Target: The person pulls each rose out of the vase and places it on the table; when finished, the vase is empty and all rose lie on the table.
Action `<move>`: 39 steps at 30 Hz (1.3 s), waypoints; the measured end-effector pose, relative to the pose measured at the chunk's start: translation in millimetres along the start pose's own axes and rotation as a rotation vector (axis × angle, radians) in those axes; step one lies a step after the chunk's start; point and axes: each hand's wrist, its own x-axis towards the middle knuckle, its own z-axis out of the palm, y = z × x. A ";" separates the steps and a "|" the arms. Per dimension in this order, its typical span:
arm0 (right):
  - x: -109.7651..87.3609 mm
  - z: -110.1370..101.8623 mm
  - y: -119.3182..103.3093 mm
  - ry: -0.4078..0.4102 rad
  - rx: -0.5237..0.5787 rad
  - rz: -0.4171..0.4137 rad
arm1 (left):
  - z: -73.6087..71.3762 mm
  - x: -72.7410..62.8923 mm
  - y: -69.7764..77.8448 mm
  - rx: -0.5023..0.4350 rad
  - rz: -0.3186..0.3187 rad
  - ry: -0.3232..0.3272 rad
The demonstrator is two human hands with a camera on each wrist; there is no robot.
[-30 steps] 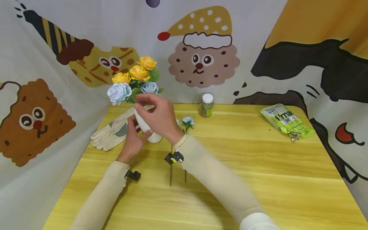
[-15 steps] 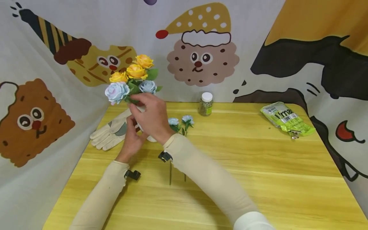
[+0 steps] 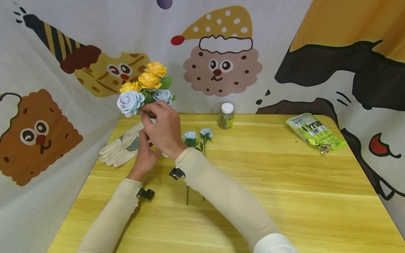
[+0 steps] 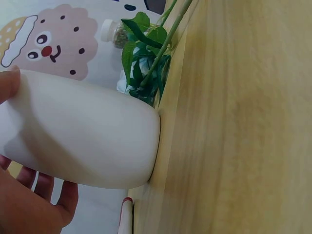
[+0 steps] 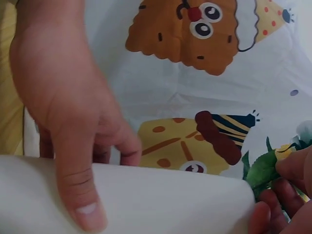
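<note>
A white vase point(image 4: 87, 131) stands on the wooden table, upright or slightly tilted. My left hand point(image 3: 145, 156) grips its body, with the thumb on one side and the fingers on the other. Yellow roses point(image 3: 149, 80) and light-blue roses point(image 3: 130, 102) with green leaves rise from its mouth. At that mouth, my right hand point(image 3: 166, 130) pinches a rose stem just beneath the blooms, beside a green leaf point(image 5: 262, 170). The head view hides most of the vase behind my hands, and the pinched stem is largely covered by fingers.
Two blue roses point(image 3: 206, 133) on long stems lie right of the vase. Left of it is a pale work glove point(image 3: 118, 151). A white-capped jar point(image 3: 226, 116) stands at the back, and a green-and-white packet point(image 3: 313, 131) lies far right. Behind hangs a cartoon-printed cloth point(image 3: 272, 31).
My right hand has shifted left and closer to the stems at the vase mouth, covering more of the vase. Both blue roses on the table now show. The left hand keeps its place.
</note>
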 end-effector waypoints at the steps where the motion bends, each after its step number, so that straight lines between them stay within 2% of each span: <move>1: 0.1 -0.6 -0.6 0.006 0.008 -0.005 | 0.3 0.0 -0.6 -0.002 -0.005 -0.001; 5: 0.5 -4.3 -3.8 0.028 0.050 -0.011 | 1.1 -0.9 3.3 -0.025 -0.019 -0.011; 9: 1.7 -8.5 -5.5 0.074 0.077 -0.022 | 1.5 -4.0 23.9 -0.060 -0.033 -0.016; 12: 2.6 -12.2 -5.6 0.121 0.109 -0.038 | 1.8 -6.7 38.2 -0.050 -0.024 -0.005; 15: 3.6 -17.6 -5.9 0.162 0.166 -0.045 | 2.3 -7.3 40.4 -0.036 -0.016 0.010; 17: 4.3 -21.8 -6.1 0.186 0.216 -0.045 | 3.0 -6.4 35.6 -0.031 -0.019 0.013; 20: 5.4 -27.9 -5.9 0.230 0.286 -0.031 | 3.4 -3.8 18.2 -0.029 -0.018 0.007; 27: 4.6 -36.3 -0.9 0.340 0.373 0.043 | 3.0 -3.3 18.9 -0.043 -0.070 -0.009; 29: 4.3 -37.8 -0.6 0.363 0.398 0.061 | 2.8 -1.7 10.1 -0.052 -0.073 -0.006; 32: 5.6 -42.4 -2.0 0.385 0.440 0.061 | 2.4 -0.4 0.4 -0.048 -0.061 -0.003; 39: 13.2 -54.6 -1.3 0.429 0.488 0.022 | 1.7 -0.8 -1.5 -0.032 -0.036 0.004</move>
